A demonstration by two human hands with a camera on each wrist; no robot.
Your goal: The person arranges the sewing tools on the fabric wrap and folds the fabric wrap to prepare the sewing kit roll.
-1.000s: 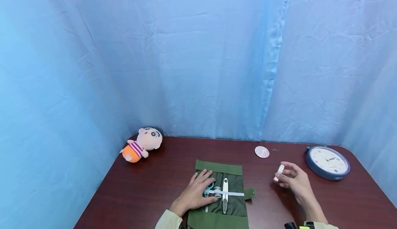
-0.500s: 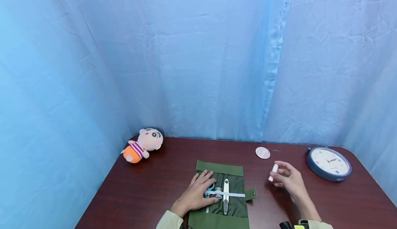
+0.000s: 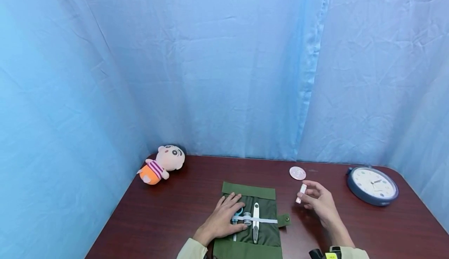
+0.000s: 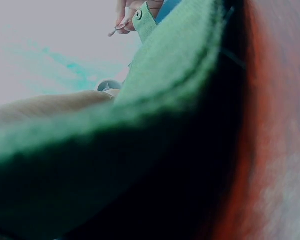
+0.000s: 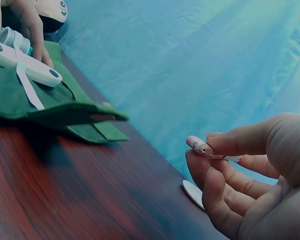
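Observation:
A green fabric sewing pouch (image 3: pixel 249 190) lies unfolded on the table. My left hand (image 3: pixel 221 219) rests on its left side, fingers spread, partly covering light-blue scissors (image 3: pixel 235 220). Beside them a grey spool (image 3: pixel 247 219) and a slim white tool (image 3: pixel 255 228) sit under a white elastic strap (image 3: pixel 269 221). To the right of the pouch, raised over the table, my right hand (image 3: pixel 323 207) pinches a small rolled-up measuring tape (image 5: pixel 204 148), white with red markings, between thumb and fingers. In the left wrist view, blurred green cloth (image 4: pixel 175 55) hides most of the left hand.
A snap tab (image 3: pixel 283 220) sticks out from the pouch's right edge. Behind the right hand lies a pale round disc (image 3: pixel 297 173). A blue-rimmed clock (image 3: pixel 372 185) lies at the right, a plush doll (image 3: pixel 162 164) at the back left. Blue curtains (image 3: pixel 224 76) hang behind the table.
My right hand has moved left, towards the pouch, carrying the measuring tape. The left hand stays in place on the pouch.

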